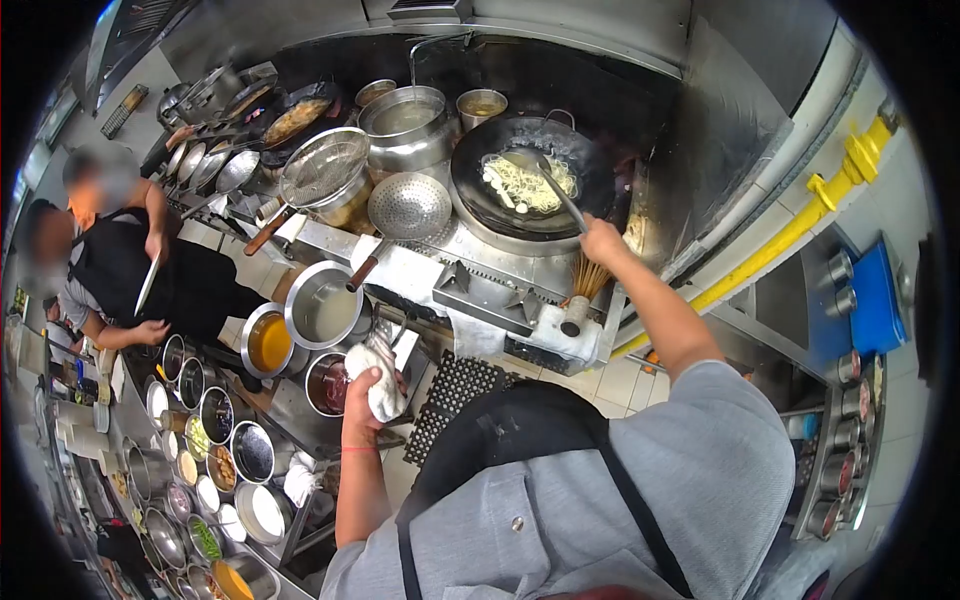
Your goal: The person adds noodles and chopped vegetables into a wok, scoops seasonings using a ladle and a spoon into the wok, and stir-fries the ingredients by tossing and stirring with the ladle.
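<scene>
My right hand (pixel 600 243) is wrapped round the handle of a wok ladle (pixel 564 196), whose head rests among pale noodles (pixel 545 190). The noodles lie in a large black wok (pixel 480 205) on the range, with a few white pieces at their left side. My left hand (pixel 362 408) is closed on a bunched white cloth (pixel 376 378), held low in front of the range, left of my apron. Just behind the cloth is a steel pot (pixel 326 384) with dark reddish contents. Whether anything is inside the cloth is hidden.
A perforated strainer (pixel 409 205) and a wire-mesh skimmer (pixel 325 165) lie left of the wok. A bamboo brush (pixel 588 280) stands at the range's right corner. A co-worker (pixel 120 265) holding a knife (pixel 147 285) stands at left. Several ingredient pots fill the lower left.
</scene>
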Demonstrator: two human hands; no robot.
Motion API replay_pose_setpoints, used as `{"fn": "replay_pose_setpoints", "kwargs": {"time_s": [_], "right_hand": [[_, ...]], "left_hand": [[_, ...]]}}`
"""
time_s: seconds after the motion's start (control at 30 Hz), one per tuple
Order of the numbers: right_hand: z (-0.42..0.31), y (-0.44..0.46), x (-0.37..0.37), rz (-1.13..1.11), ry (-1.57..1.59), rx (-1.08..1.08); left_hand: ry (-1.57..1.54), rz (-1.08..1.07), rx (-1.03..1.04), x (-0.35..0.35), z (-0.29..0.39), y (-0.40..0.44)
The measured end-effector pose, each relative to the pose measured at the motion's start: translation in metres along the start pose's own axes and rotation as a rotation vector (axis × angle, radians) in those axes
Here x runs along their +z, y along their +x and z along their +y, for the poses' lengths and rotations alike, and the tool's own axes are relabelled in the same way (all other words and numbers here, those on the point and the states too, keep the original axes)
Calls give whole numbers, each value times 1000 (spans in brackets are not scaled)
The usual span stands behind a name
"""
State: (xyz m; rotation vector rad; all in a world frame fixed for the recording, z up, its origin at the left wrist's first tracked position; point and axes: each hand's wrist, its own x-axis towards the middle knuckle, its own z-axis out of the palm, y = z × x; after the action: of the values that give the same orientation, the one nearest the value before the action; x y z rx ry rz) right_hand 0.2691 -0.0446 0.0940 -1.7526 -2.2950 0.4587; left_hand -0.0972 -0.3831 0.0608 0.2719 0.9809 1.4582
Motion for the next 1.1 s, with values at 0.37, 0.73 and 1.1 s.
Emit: {"fn": "replay_pose_setpoints", "kwargs": {"time_s": [0.37, 0.73, 1.1], "right_hand": [[22, -6, -28, -25, -38, -28], [-80, -70, 27, 39, 172, -571], [-167, -155, 55, -1220, 1235, -63]], "left_hand": [[-71, 19, -9, -2, -24, -25], [138, 153, 256, 56, -41, -9], [-570, -49, 173, 97, -83, -41]]}}
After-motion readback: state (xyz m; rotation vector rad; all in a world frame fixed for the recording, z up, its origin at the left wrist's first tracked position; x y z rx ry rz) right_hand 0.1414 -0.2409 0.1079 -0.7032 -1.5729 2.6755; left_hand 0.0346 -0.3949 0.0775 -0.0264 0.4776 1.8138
